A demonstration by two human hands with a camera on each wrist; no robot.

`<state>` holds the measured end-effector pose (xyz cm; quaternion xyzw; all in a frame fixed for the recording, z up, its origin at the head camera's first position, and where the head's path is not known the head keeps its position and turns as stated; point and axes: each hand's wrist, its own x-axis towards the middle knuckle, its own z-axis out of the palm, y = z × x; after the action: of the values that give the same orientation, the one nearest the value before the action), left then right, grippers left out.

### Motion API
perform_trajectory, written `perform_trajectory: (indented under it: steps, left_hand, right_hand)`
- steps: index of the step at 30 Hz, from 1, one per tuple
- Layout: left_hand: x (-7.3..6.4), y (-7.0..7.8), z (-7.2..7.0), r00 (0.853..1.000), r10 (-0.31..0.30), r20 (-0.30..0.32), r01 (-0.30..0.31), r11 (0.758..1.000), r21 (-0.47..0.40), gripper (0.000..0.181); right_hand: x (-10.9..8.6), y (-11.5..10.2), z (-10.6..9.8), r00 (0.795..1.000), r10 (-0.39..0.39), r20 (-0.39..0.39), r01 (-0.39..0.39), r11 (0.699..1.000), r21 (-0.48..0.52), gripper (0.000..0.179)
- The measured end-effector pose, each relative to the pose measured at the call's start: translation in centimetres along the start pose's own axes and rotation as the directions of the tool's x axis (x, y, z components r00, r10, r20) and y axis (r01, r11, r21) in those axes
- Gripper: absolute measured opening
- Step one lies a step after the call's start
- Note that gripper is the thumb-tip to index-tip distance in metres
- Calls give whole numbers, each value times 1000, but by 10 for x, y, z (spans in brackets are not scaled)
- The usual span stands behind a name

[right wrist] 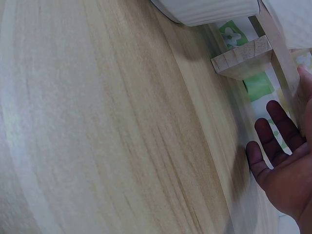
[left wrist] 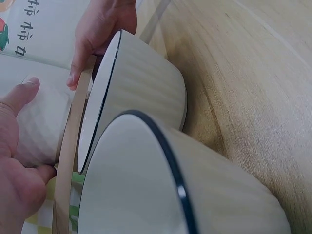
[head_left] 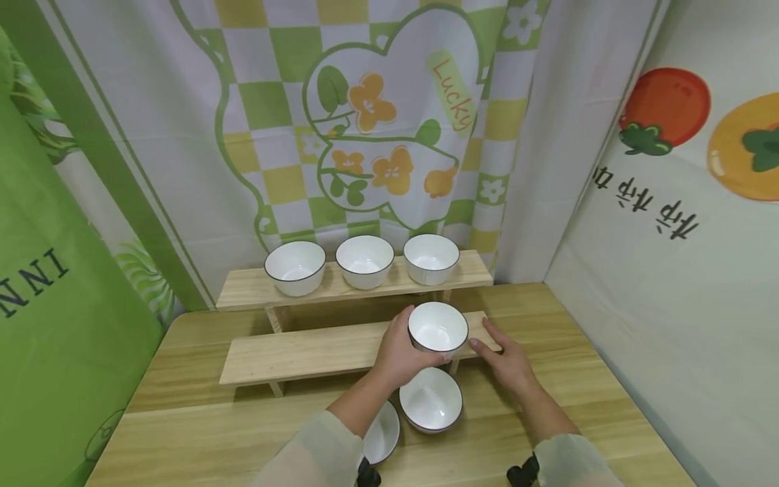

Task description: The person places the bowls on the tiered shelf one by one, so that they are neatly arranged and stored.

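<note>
My left hand holds a white bowl with a dark rim at the right part of the lower wooden shelf. Thumb and fingers lie round the bowl's side, as the left wrist view also shows. At the right end of that shelf is my right hand, its thumb and a finger touching the board. The right wrist view shows its other fingers spread loosely below the board. Just in front of the shelf, a second bowl stands on the table. Another bowl is partly hidden by my left forearm.
Three matching bowls, a left one, a middle one and a right one, stand in a row on the upper shelf. Both shelves rest on a wooden table. Printed curtains hang close behind and beside it.
</note>
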<state>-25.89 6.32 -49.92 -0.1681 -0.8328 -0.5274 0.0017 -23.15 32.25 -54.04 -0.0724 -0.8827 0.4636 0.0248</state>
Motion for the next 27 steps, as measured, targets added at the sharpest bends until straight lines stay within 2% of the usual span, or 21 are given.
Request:
perform_trajectory:
  steps: [5,13,21,27]
  left_hand:
    - [1,2,0,1000,-3,13,3,1000,-4,114]
    - [-1,3,-2,999,-37,30,37,999,-10,129]
    - [-4,-2,-10,999,-30,40,31,999,-14,130]
    - [-11,-6,-19,997,-65,42,66,997,-28,128]
  right_hand:
    - [0,0,-1,1000,1,2,-1,1000,5,85]
    - [-1,-1,-1,1000,20,12,-20,999,37,87]
    - [-1,-2,0,1000,25,9,-25,998,49,87]
    - [-1,-1,0,1000,16,0,-16,999,33,85]
